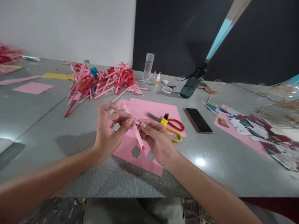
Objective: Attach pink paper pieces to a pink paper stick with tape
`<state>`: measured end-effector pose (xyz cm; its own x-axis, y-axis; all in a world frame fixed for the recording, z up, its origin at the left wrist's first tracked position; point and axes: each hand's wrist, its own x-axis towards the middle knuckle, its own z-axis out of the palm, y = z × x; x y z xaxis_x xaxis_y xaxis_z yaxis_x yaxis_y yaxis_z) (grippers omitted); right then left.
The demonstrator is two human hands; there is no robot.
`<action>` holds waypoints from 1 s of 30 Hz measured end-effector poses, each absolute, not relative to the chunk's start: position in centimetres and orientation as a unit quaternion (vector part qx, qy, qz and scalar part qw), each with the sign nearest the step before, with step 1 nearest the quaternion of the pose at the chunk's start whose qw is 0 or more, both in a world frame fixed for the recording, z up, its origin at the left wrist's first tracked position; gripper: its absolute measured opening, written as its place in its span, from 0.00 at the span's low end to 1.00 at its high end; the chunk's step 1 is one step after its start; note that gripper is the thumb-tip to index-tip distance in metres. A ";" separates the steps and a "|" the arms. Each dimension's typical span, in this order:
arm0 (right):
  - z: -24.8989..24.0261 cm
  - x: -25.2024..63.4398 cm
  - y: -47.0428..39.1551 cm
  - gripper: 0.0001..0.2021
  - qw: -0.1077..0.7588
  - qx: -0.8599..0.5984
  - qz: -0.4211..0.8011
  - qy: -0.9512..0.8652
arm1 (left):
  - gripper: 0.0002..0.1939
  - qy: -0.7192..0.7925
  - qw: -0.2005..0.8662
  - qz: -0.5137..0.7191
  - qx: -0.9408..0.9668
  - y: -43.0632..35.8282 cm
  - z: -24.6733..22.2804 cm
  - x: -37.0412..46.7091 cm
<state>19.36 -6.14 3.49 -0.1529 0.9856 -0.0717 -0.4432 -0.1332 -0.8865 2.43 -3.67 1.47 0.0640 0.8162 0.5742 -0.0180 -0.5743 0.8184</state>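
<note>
My left hand (114, 127) pinches a thin rolled pink paper tube (138, 137) between thumb and forefinger, its other fingers raised. The tube slants down toward me and has a red inside at its near end. Between both sets of fingertips is a small whitish strip (136, 122), and my right hand (155, 135) is closed on its right end. What the strip is made of cannot be told. Under my hands lie pink paper sheets (156, 107), one with cut-out holes. Scissors (171, 123) with red and yellow handles rest on the paper, right of my right hand.
A heap of pink and red paper strips (100, 79) lies at the back left. A clear cylinder (148, 67), a small glue bottle (157, 79) and a dark bottle (192, 82) stand behind. Right of the scissors is a phone (198, 120), then paper scraps (254, 127).
</note>
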 end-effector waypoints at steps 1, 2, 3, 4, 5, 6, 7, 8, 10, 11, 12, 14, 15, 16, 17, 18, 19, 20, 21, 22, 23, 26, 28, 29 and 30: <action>3.5 19.3 -6.1 0.07 0.541 -0.361 0.658 -0.380 | 0.08 0.320 0.330 0.615 0.641 -3.8 1.5 2.5; 3.5 19.3 -6.1 0.07 0.542 -0.361 0.654 -0.385 | 0.08 0.330 0.317 0.617 0.640 -3.9 1.6 2.5; 3.5 19.3 -6.1 0.06 0.540 -0.361 0.651 -0.392 | 0.08 0.337 0.309 0.618 0.640 -4.0 1.7 2.5; 3.6 19.3 -6.1 0.06 0.539 -0.363 0.647 -0.399 | 0.08 0.339 0.310 0.615 0.641 -4.0 1.7 2.6; 3.6 19.3 -6.0 0.06 0.538 -0.367 0.643 -0.403 | 0.09 0.340 0.312 0.614 0.640 -4.1 1.7 2.6; 3.6 19.4 -6.0 0.07 0.538 -0.370 0.639 -0.405 | 0.10 0.341 0.316 0.614 0.638 -4.1 1.8 2.6; 3.6 19.4 -6.0 0.07 0.539 -0.374 0.635 -0.407 | 0.11 0.342 0.325 0.612 0.634 -4.2 1.8 2.6; 3.6 19.4 -5.9 0.07 0.541 -0.377 0.631 -0.409 | 0.14 0.341 0.339 0.611 0.629 -4.2 1.9 2.6; 3.6 19.4 -6.0 0.07 0.544 -0.381 0.620 -0.418 | 0.19 0.337 0.376 0.608 0.612 -4.2 2.1 2.7; 3.5 19.4 -6.0 0.06 0.543 -0.383 0.615 -0.425 | 0.21 0.335 0.397 0.608 0.601 -4.2 2.2 2.7; 3.5 19.3 -6.0 0.06 0.541 -0.385 0.610 -0.431 | 0.23 0.332 0.415 0.608 0.590 -4.2 2.3 2.8; 3.5 19.3 -6.0 0.05 0.536 -0.392 0.605 -0.439 | 0.23 0.326 0.445 0.605 0.574 -4.2 2.4 2.8; 3.4 19.2 -6.0 0.05 0.533 -0.396 0.604 -0.440 | 0.23 0.324 0.452 0.603 0.572 -4.1 2.4 2.8; 3.4 19.2 -6.0 0.05 0.529 -0.401 0.605 -0.440 | 0.22 0.325 0.454 0.599 0.574 -4.1 2.4 2.8; 3.4 19.2 -6.0 0.05 0.526 -0.404 0.607 -0.437 | 0.20 0.329 0.449 0.596 0.579 -4.0 2.4 2.8; 3.4 19.2 -6.1 0.06 0.524 -0.407 0.609 -0.434 | 0.18 0.335 0.438 0.593 0.587 -4.0 2.4 2.8; 3.4 19.1 -6.1 0.06 0.523 -0.409 0.611 -0.432 | 0.15 0.343 0.423 0.590 0.596 -4.0 2.4 2.7; 3.4 19.1 -6.1 0.06 0.523 -0.409 0.612 -0.429 | 0.13 0.349 0.409 0.588 0.604 -4.0 2.4 2.7; 3.4 19.1 -6.1 0.06 0.524 -0.409 0.612 -0.428 | 0.12 0.352 0.400 0.586 0.611 -4.0 2.4 2.7; 3.4 19.1 -6.1 0.06 0.525 -0.408 0.613 -0.427 | 0.12 0.350 0.396 0.585 0.614 -4.0 2.4 2.7; 3.5 19.1 -6.1 0.06 0.525 -0.407 0.615 -0.426 | 0.12 0.347 0.398 0.585 0.615 -4.0 2.5 2.7; 3.6 19.1 -6.2 0.07 0.522 -0.403 0.622 -0.422 | 0.16 0.338 0.409 0.582 0.616 -4.0 2.5 2.7; 3.6 19.1 -6.2 0.08 0.518 -0.402 0.629 -0.418 | 0.18 0.340 0.407 0.581 0.617 -4.0 2.4 2.6; 3.7 19.1 -6.2 0.08 0.517 -0.402 0.632 -0.415 | 0.18 0.341 0.405 0.583 0.616 -4.0 2.4 2.6; 3.7 19.1 -6.2 0.08 0.515 -0.402 0.635 -0.412 | 0.19 0.342 0.404 0.585 0.615 -4.0 2.3 2.6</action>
